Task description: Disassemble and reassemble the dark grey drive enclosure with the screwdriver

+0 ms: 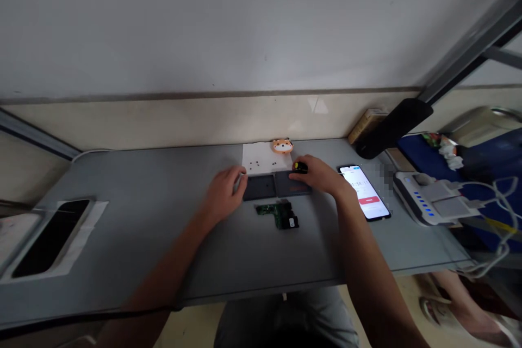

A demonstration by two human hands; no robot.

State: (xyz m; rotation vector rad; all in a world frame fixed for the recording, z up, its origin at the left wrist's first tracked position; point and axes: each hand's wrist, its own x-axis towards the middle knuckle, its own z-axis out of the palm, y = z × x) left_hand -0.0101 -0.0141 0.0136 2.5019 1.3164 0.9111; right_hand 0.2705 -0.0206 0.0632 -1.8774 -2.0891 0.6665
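Note:
My right hand [317, 174] is closed round a black screwdriver [300, 167] with a yellow end, above the right-hand dark case half [285, 187]. Next to it lies the other dark case half [259, 187], flat and open like a shallow tray. My left hand [223, 194] rests at that half's left edge with thumb and fingers curled together; a small greyish thing shows between them, too blurred to name. In front of the case halves is a green circuit board [279, 214] with a black part. Several tiny dark screws [254, 164] lie on white paper [261, 151] behind.
An orange animal-face case [283, 145] sits on the paper's back edge. To the right are a lit phone [367, 196], a power strip [426, 198] with cables, and a black cylinder [393, 128]. A dark-screened phone [51, 236] lies at far left. Someone's leg [459, 304] shows lower right.

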